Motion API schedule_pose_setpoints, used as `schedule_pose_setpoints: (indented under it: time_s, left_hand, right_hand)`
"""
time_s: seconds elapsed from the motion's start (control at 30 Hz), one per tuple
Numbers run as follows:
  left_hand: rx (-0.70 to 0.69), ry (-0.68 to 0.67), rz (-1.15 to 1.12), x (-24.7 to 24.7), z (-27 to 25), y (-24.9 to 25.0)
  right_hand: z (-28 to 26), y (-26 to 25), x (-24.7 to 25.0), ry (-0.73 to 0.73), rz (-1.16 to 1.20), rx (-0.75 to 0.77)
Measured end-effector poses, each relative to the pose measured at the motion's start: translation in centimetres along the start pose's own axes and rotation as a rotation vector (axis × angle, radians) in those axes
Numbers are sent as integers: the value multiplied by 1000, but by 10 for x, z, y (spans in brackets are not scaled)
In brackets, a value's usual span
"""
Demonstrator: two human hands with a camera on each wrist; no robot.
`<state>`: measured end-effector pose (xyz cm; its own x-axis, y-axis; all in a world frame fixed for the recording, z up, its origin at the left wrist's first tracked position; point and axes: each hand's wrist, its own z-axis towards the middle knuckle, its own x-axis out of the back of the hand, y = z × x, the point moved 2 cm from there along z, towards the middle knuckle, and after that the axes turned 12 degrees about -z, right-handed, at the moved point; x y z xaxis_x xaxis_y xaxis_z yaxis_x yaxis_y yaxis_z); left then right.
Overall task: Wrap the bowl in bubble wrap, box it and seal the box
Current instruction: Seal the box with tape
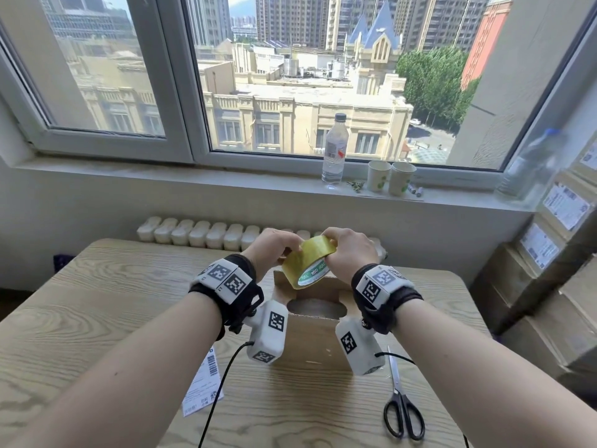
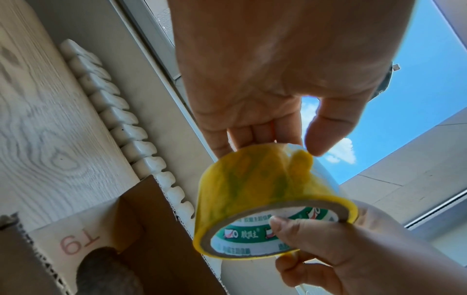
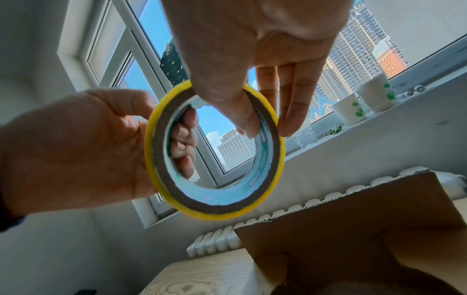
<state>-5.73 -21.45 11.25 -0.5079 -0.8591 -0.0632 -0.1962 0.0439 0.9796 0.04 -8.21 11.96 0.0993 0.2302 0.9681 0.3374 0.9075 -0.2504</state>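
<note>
A yellow tape roll (image 1: 306,264) (image 2: 255,191) (image 3: 215,211) is held in the air by both hands, just above the cardboard box (image 1: 310,337) (image 2: 149,217) (image 3: 353,215). My left hand (image 1: 284,250) (image 2: 290,147) (image 3: 76,149) grips the roll's left side, its fingers (image 3: 184,139) showing through the core. My right hand (image 1: 332,245) (image 2: 328,249) (image 3: 265,123) pinches the rim, thumb (image 3: 242,111) inside the core and fingers outside. The box's far flap stands up. A rounded gap (image 1: 316,307) between the top flaps shows something pale inside; the bowl cannot be made out.
Black scissors (image 1: 403,410) lie on the wooden table (image 1: 97,318) right of the box. A printed label sheet (image 1: 204,384) lies to its left. On the sill stand a water bottle (image 1: 334,150) and two paper cups (image 1: 389,177). Stacked cartons (image 1: 555,286) fill the right side.
</note>
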Motion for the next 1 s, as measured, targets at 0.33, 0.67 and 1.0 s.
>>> schedule_pose_setpoints:
  time_s: [0.33, 0.67, 1.0]
  left_hand:
    - [4, 3, -46, -2, 1, 2]
    - [29, 24, -139, 5, 2, -2]
    - [2, -3, -56, -4, 3, 6]
  right_hand:
    - [2, 0, 3, 13, -1, -2]
    - [-1, 2, 11, 30, 10, -20]
    - [0, 0, 13, -3, 1, -24]
